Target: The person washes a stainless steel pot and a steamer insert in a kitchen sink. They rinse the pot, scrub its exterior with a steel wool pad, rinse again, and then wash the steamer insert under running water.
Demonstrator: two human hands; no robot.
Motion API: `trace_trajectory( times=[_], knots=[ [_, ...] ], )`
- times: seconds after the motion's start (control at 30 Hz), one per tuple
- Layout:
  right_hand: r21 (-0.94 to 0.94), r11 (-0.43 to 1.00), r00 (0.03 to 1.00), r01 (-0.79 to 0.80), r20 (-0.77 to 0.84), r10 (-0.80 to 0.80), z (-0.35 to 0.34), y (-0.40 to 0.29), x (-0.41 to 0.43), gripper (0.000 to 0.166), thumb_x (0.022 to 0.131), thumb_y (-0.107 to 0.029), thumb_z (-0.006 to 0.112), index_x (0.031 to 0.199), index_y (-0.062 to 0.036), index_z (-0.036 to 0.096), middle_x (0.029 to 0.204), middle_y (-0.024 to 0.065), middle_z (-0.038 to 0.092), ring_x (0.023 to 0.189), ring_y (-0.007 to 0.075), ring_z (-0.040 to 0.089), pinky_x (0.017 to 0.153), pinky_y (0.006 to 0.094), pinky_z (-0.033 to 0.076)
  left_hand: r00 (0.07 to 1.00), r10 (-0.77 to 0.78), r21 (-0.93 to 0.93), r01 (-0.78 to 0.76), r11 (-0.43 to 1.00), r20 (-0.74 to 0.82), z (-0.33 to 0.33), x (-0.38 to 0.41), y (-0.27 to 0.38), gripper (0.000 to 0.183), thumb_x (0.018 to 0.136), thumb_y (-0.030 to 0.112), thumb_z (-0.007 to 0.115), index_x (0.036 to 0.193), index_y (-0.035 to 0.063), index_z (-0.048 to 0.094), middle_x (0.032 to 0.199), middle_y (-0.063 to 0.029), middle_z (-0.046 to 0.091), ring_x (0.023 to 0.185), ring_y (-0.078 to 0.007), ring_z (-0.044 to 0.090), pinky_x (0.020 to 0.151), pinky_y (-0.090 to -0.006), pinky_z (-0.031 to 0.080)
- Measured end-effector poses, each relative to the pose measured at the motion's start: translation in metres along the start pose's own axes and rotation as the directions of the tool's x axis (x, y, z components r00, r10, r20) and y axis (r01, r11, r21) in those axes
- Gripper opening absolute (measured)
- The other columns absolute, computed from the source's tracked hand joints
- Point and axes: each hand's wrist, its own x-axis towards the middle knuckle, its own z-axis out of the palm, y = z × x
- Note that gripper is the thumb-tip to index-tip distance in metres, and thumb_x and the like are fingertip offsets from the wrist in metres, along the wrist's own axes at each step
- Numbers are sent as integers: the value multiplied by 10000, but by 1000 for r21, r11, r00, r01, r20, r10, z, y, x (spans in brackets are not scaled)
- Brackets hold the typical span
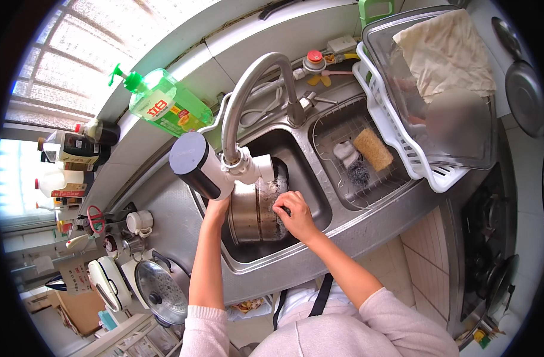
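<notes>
A stainless steel pot (pixel 245 216) lies tipped on its side in the left sink basin (pixel 305 178), its base and lower wall blackened. My left hand (pixel 219 207) holds it at the left end, with the fingers hidden behind a white and black faucet filter (pixel 200 165). Against the blackened base, my right hand (pixel 295 215) pinches a small grey scrubber, probably steel wool, mostly covered by the fingers. The filter's white outlet (pixel 264 169) hangs just above the pot. A curved metal faucet (pixel 238 98) arches over the basin.
In the right basin, a wire basket (pixel 325 178) holds a yellow sponge (pixel 373 149), a white pad (pixel 346 152) and a steel wool ball (pixel 358 173). A white rack (pixel 390 116) stands beyond. A green detergent bottle (pixel 171 105) and a lidded pot (pixel 162 285) stand to the left.
</notes>
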Motion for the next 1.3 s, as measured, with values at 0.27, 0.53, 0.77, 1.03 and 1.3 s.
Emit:
trace_trajectory(
  times=[0.27,0.53,0.77,1.03,1.3],
  knots=[
    [38,996,996,-80,-42,82,-33,7,-3,58,740,-55,661,758,-31,612,856,76,602,845,240,551,761,328,436,970,123,-6,-125,992,211,23,-23,-20,328,947,183,461,1231,20,461,1100,-3,545,1002,-81,464,908,-248,350],
    [-18,996,996,86,-17,-86,-21,-26,23,78,748,-65,668,793,-22,621,916,74,592,908,246,543,798,328,435,963,128,-84,-111,990,236,33,-83,-9,272,943,212,500,1134,20,523,879,49,546,758,-28,422,683,-184,375],
    [8,979,979,203,33,-203,18,-4,27,88,738,-30,658,811,-11,613,934,96,577,920,272,536,801,338,441,961,146,80,-169,982,235,31,-83,-37,207,928,222,531,900,17,536,655,69,361,599,-43,305,500,-219,282],
    [-141,968,978,208,20,-207,29,-1,26,117,718,18,609,817,-9,553,851,133,524,837,322,492,738,402,421,972,198,240,-224,945,125,32,-68,-57,324,909,278,557,774,-16,528,557,-4,325,559,-75,313,472,-272,314],
    [-249,961,981,117,-119,-151,15,15,56,74,751,-22,599,797,-20,541,809,126,511,801,320,474,713,409,405,979,154,248,-184,951,136,27,-73,-58,363,911,302,553,727,-7,505,555,18,327,558,-68,302,463,-269,299]
  ],
)
